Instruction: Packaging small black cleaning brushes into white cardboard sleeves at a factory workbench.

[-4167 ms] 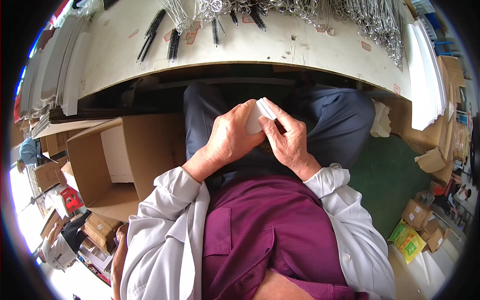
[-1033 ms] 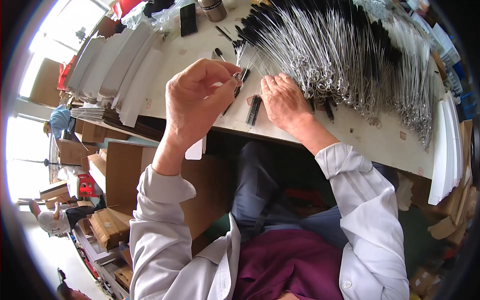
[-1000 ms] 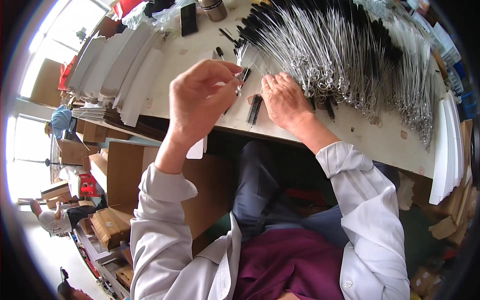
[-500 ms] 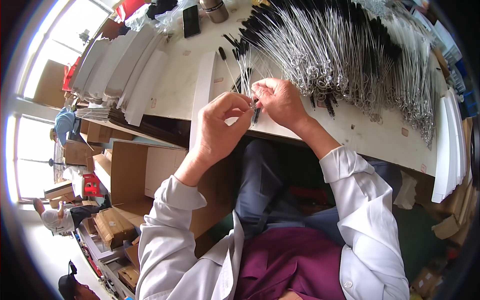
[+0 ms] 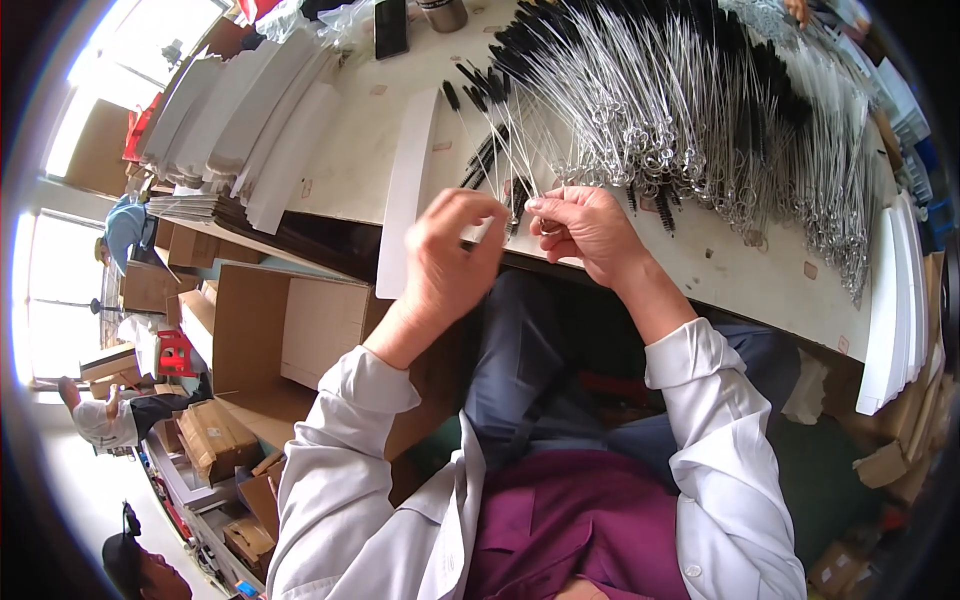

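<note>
Both hands are raised over the near edge of the pale counter (image 5: 760, 270), close together but not touching. The left hand (image 5: 450, 265) has its fingers curled together, thumb against fingertips, pinched on a few thin twisted-wire brushes with black bristle tips (image 5: 500, 150) that fan upward from the grip. The right hand (image 5: 585, 225) holds its fingers bunched around the looped lower ends of the same brushes, thumb and forefinger pressed together at the wire. The held brushes stand slanted above the counter edge, their black tips pointing away from the person.

Just beyond them a large heap of identical wire brushes (image 5: 700, 100) spreads across the counter, ring ends toward the person. A long white card strip (image 5: 408, 190) lies on the counter to the left of the hands, and stacks of white card sheets (image 5: 240, 110) lie further left. A dark phone (image 5: 390, 25) rests near the far edge. An open brown cardboard box (image 5: 290, 320) sits below the counter on the left.
</note>
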The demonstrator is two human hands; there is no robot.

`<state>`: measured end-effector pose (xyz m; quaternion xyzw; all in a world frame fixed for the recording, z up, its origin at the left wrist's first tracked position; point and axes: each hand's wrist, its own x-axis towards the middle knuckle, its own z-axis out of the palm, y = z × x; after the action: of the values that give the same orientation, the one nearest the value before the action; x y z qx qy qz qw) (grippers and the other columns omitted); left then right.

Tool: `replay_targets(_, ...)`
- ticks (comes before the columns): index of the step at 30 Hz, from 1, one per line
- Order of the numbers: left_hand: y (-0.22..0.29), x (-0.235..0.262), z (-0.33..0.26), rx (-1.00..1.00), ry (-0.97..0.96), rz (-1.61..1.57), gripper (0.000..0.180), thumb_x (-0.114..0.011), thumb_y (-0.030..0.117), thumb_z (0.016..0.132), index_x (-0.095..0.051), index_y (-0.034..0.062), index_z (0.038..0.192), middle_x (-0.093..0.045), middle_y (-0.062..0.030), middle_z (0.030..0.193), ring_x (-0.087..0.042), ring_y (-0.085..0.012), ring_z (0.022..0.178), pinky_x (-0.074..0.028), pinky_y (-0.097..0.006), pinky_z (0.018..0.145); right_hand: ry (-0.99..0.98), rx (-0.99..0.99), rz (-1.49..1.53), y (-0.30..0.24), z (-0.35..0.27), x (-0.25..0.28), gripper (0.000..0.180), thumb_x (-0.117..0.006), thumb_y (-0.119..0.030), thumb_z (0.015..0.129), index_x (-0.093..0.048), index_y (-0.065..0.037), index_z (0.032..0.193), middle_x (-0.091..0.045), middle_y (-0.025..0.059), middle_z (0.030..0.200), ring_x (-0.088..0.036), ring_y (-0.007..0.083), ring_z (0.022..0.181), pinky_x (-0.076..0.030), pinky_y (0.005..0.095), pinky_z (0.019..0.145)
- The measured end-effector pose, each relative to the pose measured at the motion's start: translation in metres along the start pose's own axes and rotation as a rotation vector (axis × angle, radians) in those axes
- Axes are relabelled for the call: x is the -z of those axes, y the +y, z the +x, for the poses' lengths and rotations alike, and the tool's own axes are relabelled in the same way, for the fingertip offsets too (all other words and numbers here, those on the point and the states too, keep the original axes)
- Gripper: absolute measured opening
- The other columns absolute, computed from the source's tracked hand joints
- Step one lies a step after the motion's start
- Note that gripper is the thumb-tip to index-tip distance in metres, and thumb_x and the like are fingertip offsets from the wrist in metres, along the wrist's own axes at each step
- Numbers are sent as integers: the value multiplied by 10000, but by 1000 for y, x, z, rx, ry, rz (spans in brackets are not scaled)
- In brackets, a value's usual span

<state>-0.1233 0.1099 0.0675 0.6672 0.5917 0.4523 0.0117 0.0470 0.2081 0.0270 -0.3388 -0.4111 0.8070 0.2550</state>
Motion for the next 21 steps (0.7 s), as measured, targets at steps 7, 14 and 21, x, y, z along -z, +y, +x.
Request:
replay_targets(7,-30,-8,29,626,-313,-35,433,-721,371,883,-710,-45,764,-671,-153,614,-693,-217,566,-563,-344,584,31,26,-72,-8,-5,-2,203,-689,-205,980,-694,-3,991,-707,74,800,-654,114,583,-565,254,508)
replay_targets(14,-34,-26,55,855,-576,-101,413,-638,317,918,-685,-78,806,-653,-116,636,-648,-174,512,-550,-324,454,53,62,-164,-9,-8,-6,206,-677,-206,985,-687,-1,1000,-703,90,779,-650,130,549,-544,254,497)
replay_targets(21,-43,-41,58,823,-446,-179,325,-578,190,941,-680,-88,807,-642,-150,600,-646,-220,456,-549,-364,408,55,74,-167,-11,-46,-11,232,-659,-203,989,-682,25,1018,-708,104,776,-666,157,563,-526,263,500)
